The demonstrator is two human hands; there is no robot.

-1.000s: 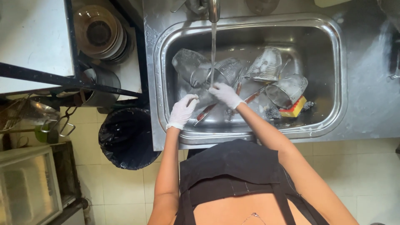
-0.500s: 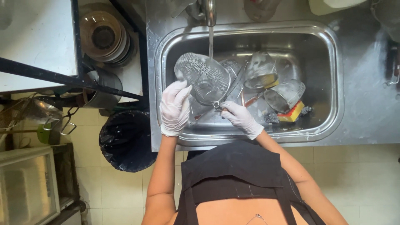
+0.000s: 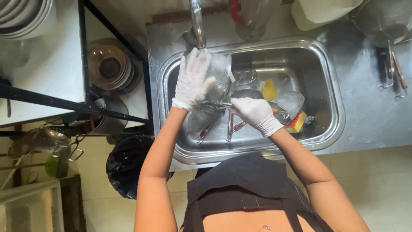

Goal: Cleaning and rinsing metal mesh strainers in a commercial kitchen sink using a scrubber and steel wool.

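- Looking straight down from the head camera, I've got a steel sink (image 3: 330,129) filling the middle of the view, faucet (image 3: 197,23) at twelve o'clock.
- My left hand (image 3: 193,79), in a white glove, is spread flat with the fingers splayed against a clear glass lid (image 3: 216,81), right under the faucet, at about eleven o'clock in the basin.
- My right hand (image 3: 255,114), gloved too, is curled closed around the thin metal handle that runs off the lid; it sits at about four o'clock from the left hand, close beside it.
- The lid is tilted up off the basin floor, held between both hands; I think it's a lid, but the glare on the glass makes the rim hard to read.
- Below the hands, red-handled utensils (image 3: 234,126) lie on the basin floor, pointing towards six o'clock.
- At three o'clock from the right hand, a clear glass jug (image 3: 289,103) lies on its side, and just past it a yellow and red sponge (image 3: 297,122) touches the wet steel.
- Another yellow sponge (image 3: 269,90) sits at one o'clock from the right hand.
- Out at nine o'clock, a stack of brown bowls (image 3: 109,66) rests on a lower shelf.
- A black bin bag (image 3: 128,165) hangs at seven o'clock, beside the sink.
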